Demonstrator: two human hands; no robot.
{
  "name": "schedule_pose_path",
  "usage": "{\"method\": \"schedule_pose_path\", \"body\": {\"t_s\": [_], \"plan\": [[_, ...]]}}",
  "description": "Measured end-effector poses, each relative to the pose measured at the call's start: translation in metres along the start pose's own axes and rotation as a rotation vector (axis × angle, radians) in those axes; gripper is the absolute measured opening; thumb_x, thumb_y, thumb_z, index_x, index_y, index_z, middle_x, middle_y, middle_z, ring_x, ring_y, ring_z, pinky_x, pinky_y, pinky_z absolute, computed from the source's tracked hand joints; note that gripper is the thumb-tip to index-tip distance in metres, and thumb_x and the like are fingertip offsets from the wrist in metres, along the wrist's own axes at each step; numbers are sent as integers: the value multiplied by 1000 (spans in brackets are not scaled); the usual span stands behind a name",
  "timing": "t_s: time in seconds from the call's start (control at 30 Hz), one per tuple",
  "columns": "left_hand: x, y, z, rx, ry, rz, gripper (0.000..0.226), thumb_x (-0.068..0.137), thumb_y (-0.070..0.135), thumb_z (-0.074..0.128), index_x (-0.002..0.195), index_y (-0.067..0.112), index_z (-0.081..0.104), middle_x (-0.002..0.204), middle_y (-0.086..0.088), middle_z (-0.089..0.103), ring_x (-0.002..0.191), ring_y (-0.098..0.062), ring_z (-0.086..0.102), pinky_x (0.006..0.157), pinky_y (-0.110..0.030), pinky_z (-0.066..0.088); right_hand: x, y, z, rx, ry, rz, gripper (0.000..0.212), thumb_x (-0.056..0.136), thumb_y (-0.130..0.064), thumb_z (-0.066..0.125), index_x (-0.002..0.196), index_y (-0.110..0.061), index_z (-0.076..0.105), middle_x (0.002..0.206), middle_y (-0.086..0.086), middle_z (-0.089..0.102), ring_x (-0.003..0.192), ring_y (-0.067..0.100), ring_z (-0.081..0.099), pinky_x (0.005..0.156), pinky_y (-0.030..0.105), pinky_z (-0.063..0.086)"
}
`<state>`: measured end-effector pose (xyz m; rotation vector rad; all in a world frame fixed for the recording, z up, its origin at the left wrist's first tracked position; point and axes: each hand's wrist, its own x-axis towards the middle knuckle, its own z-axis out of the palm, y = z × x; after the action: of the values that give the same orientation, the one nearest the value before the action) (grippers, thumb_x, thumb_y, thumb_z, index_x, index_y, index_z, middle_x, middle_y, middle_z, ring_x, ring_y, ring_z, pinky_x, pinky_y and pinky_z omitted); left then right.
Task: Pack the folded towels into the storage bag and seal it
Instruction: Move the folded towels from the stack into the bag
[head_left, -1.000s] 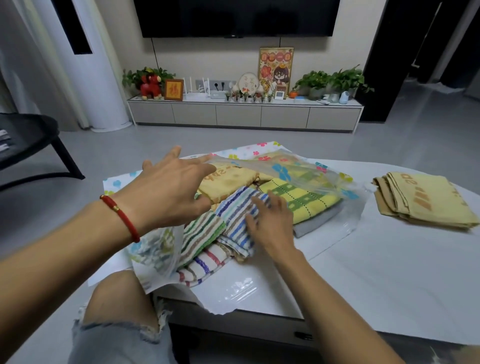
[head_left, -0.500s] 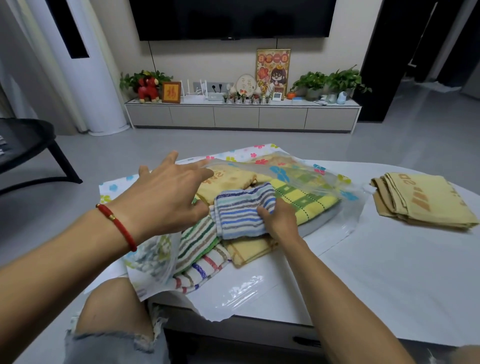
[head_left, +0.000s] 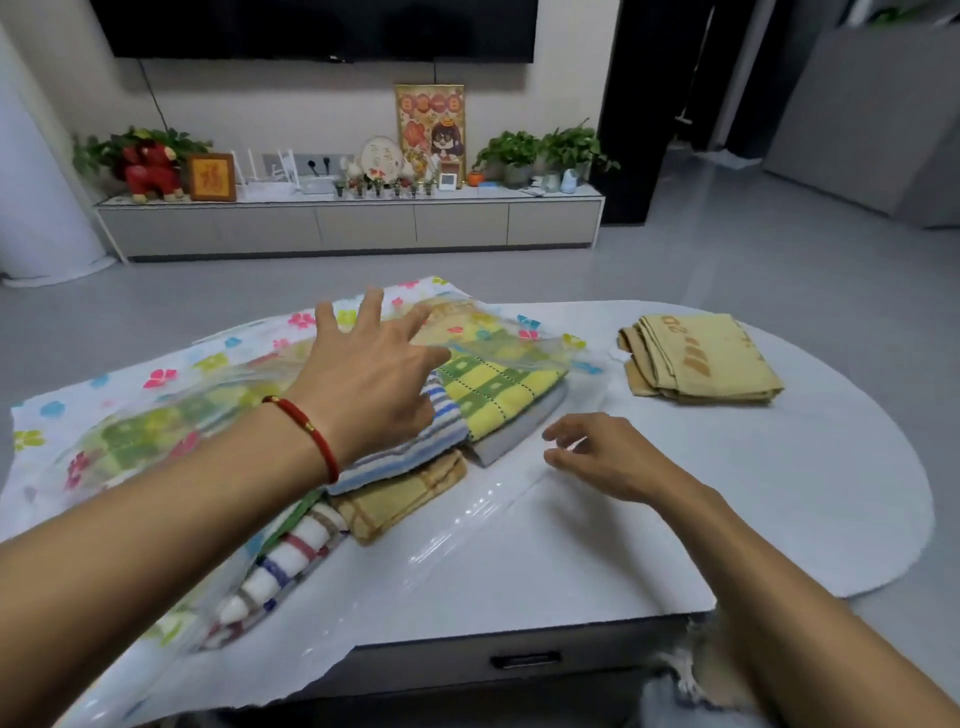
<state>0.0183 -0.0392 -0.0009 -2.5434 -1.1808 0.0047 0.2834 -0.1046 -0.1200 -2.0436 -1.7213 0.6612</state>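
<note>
White table: right hand has let go of striped towel, now empty, relaxed; left hand spread flat on bag. One towel remains.

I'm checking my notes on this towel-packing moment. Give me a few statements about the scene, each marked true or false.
1. The left hand lies open on the towels at the mouth of the storage bag. True.
2. The right hand grips the blue striped towel. False: it hovers beside the stack, holding nothing.
3. A folded tan towel lies on the table outside the bag. True.
4. The bag is sealed. False: its mouth is open, with towels sticking out.
5. A red bracelet is on the right wrist. False: left wrist.
</note>
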Motion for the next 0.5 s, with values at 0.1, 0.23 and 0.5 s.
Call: {"method": "schedule_pose_path", "body": {"t_s": [0.1, 0.23, 0.5], "plan": [[26, 22, 7, -5, -29, 37, 49, 87, 47, 53, 136, 41, 51, 160, -2, 26, 144, -42, 19, 106, -72, 25, 5, 51, -36, 20, 183, 161, 27, 92, -30, 67, 116, -22, 75, 113, 1, 77, 104, 19, 70, 87, 32, 53], [54, 35, 13, 2, -94, 63, 51, 86, 51, 56, 136, 44, 52, 155, 1, 35, 142, -40, 24, 107, -70, 26, 32, 114, -74, -8, 428, 341, 33, 96, -23, 61, 127, -14, 71, 128, 12, 71, 118, 33, 63, 94, 36, 49], [83, 21, 16, -19, -97, 54, 57, 87, 62, 49, 141, 48, 43, 159, 18, 30, 144, -32, 26, 106, -65, 35, 106, 196, -116, -95, 449, 588, 48, 106, -39, 38, 154, -39, 40, 162, 15, 33, 144, 40, 35, 116, 54, 26]]}}
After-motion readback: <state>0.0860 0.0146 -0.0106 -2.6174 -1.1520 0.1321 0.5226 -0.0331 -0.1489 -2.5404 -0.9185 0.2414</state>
